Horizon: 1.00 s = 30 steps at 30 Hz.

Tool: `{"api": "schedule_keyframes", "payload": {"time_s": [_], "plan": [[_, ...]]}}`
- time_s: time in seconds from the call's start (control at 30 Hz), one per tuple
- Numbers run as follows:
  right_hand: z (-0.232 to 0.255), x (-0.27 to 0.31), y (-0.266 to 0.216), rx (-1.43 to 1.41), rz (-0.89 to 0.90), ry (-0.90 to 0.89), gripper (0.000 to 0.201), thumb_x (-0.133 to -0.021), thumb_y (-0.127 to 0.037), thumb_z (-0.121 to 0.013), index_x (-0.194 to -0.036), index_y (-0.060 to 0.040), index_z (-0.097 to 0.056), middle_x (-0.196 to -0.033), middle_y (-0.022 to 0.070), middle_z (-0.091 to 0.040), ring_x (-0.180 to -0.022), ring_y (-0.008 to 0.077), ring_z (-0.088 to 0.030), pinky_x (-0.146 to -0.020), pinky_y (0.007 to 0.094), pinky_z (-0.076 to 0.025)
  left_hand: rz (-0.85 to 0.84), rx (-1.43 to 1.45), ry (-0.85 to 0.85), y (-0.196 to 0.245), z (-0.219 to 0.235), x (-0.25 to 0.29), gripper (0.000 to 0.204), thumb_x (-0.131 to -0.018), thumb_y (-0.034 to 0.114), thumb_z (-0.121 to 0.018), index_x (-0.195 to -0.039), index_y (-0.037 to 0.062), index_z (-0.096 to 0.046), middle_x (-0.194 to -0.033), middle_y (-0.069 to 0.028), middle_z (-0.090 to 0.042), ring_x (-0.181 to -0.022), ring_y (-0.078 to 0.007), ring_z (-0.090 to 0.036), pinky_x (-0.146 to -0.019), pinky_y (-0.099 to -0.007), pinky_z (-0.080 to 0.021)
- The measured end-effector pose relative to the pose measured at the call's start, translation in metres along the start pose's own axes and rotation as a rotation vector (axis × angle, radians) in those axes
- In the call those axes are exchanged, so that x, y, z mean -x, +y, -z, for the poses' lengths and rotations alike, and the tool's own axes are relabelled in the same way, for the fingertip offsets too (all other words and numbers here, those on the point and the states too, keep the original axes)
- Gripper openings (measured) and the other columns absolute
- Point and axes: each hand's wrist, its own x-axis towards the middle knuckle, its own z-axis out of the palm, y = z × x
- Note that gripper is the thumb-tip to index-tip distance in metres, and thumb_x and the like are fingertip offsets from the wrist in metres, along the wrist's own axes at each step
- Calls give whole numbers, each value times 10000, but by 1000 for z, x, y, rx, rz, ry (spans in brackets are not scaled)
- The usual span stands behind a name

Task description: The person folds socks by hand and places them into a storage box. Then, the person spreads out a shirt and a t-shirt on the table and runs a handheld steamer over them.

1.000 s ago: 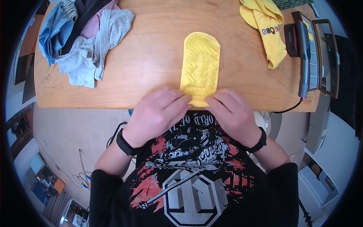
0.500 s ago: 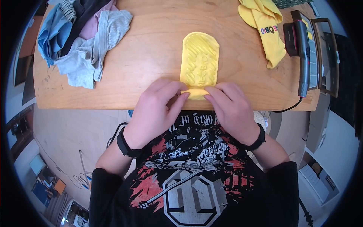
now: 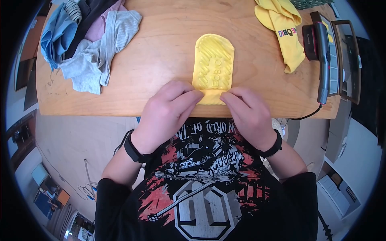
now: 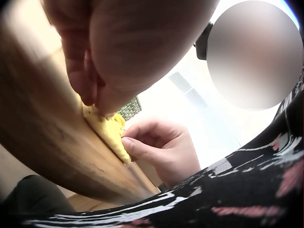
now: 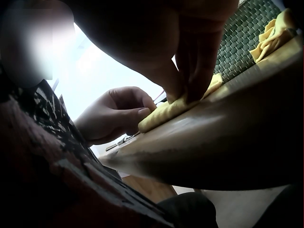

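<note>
A yellow grip sock (image 3: 214, 60) lies flat near the table's front edge, ribbed sole up, with raised lettering. Its near end is turned over into a plain band (image 3: 212, 97) across the sole. My left hand (image 3: 167, 110) pinches the left side of that fold between thumb and fingers. At the right side of the fold, my right hand (image 3: 250, 112) pinches the cloth the same way. The left wrist view shows the sock (image 4: 107, 130) low on the tabletop between both hands; in the right wrist view its folded edge (image 5: 166, 114) looks like a thick roll.
A second yellow sock (image 3: 291, 48) lies at the back right, beside a dark green woven basket (image 3: 309, 3). Right of it stand a dark device with a cable (image 3: 323, 60) and an open framed case (image 3: 349, 60). Crumpled clothes (image 3: 90, 64) are heaped at the left.
The sock's near end has been turned up and over the sole, covering part of the lettering. Both hands have shifted slightly away from the body with it.
</note>
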Motion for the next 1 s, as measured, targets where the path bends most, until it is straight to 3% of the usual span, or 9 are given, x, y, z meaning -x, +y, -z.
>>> {"api": "schedule_keyframes", "payload": {"time_s": [0.17, 0.5, 0.8, 1.0], "plan": [[4, 4, 0, 101, 49, -26, 254, -801, -50, -685, -1047, 14, -685, -991, 101, -656, -863, 261, -663, -722, 358, -546, -12, -34, -40, 6, 6, -1, 282, -795, 79, -808, -1066, 58, -732, -930, -80, -645, -830, -252, -625, -722, -354, -530], [7, -3, -6, 191, 83, -62, 350, -810, -189, -759, -1089, -1, -664, -1068, 88, -642, -990, 257, -615, -786, 365, -538, -42, -84, -35, 6, 3, -2, 282, -812, 56, -758, -1083, 29, -685, -987, -105, -634, -900, -292, -626, -778, -388, -544], [3, 8, -3, 143, 116, -93, 262, -837, -91, -666, -1079, 9, -662, -1035, 87, -638, -979, 252, -620, -787, 358, -539, -9, -22, -121, 15, 7, 6, 192, -865, 74, -722, -1045, 19, -685, -957, -120, -648, -876, -309, -644, -773, -390, -551], [4, -1, -3, 96, 64, -88, 256, -832, -57, -655, -1077, 15, -661, -1006, 99, -641, -944, 256, -622, -793, 360, -537, 152, 2, -109, 20, 7, 0, 161, -903, 75, -700, -1043, 8, -657, -888, -163, -649, -817, -352, -648, -735, -417, -543]]}}
